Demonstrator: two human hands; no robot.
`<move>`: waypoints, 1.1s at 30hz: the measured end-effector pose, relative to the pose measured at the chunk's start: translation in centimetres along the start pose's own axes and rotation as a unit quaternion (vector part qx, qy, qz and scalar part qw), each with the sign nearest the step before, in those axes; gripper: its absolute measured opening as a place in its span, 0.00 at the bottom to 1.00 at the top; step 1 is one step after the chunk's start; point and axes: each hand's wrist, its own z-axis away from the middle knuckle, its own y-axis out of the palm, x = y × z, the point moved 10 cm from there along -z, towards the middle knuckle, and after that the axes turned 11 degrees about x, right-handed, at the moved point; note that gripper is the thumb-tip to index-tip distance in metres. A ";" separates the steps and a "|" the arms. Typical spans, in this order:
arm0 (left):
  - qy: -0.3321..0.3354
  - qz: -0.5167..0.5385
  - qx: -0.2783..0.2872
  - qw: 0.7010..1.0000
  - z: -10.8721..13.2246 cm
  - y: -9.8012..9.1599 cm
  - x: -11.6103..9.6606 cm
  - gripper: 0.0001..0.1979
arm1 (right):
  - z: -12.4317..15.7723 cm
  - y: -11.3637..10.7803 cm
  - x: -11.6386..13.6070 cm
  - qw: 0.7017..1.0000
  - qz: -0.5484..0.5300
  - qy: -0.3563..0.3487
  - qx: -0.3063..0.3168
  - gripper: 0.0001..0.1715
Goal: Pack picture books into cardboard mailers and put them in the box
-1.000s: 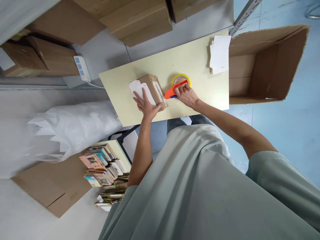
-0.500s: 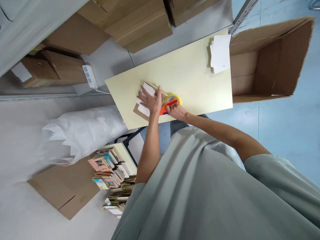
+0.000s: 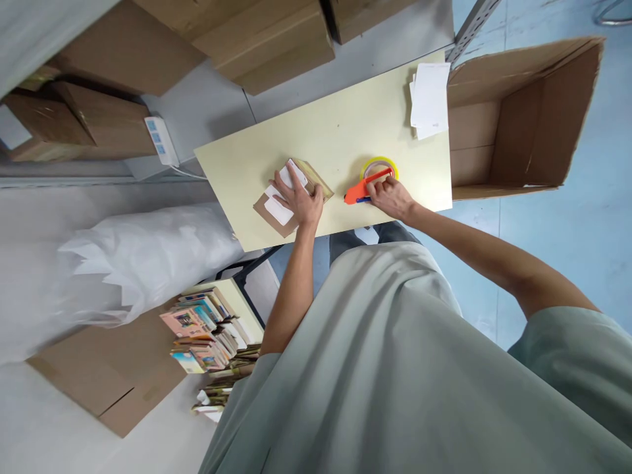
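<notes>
My right hand (image 3: 392, 197) is closed around the handle of an orange tape dispenser (image 3: 356, 192), which carries a roll of yellow-edged tape (image 3: 379, 162). The dispenser is over the right half of the cream tabletop (image 3: 340, 135). My left hand (image 3: 302, 201) lies over a small flat cardboard parcel (image 3: 280, 222), its fingers spread. White paper (image 3: 278, 209) shows on the parcel beneath and beside those fingers. The parcel's right side has a brownish, shiny flap (image 3: 320, 176) near my thumb. Part of the parcel is hidden under the hand.
White paper sheets (image 3: 429, 99) are stacked at the table's right end. A large open carton (image 3: 523, 131) stands beyond it. Cardboard boxes (image 3: 266, 46) and a white power strip (image 3: 162, 141) lie on the grey shelf behind. Books (image 3: 202, 322) and a plastic-wrapped bundle (image 3: 158, 253) are at lower left.
My right hand has carried the tape dispenser to the right, away from the parcel. My left hand has stayed on the parcel, with its thumb now bent toward the right edge.
</notes>
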 end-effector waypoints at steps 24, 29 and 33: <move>0.134 -0.055 0.095 0.985 5.0 1.0 0.4 0.32 | -1.8 -0.9 11.5 0.990 0.032 -0.130 0.036 0.38; 0.156 -0.050 0.096 0.982 5.2 1.4 0.7 0.28 | 0.1 -0.2 3.5 0.995 0.057 -0.074 0.037 0.32; 0.157 -0.044 0.093 0.982 5.2 1.3 0.4 0.27 | -1.0 -1.9 -1.1 0.998 0.045 -0.027 0.017 0.30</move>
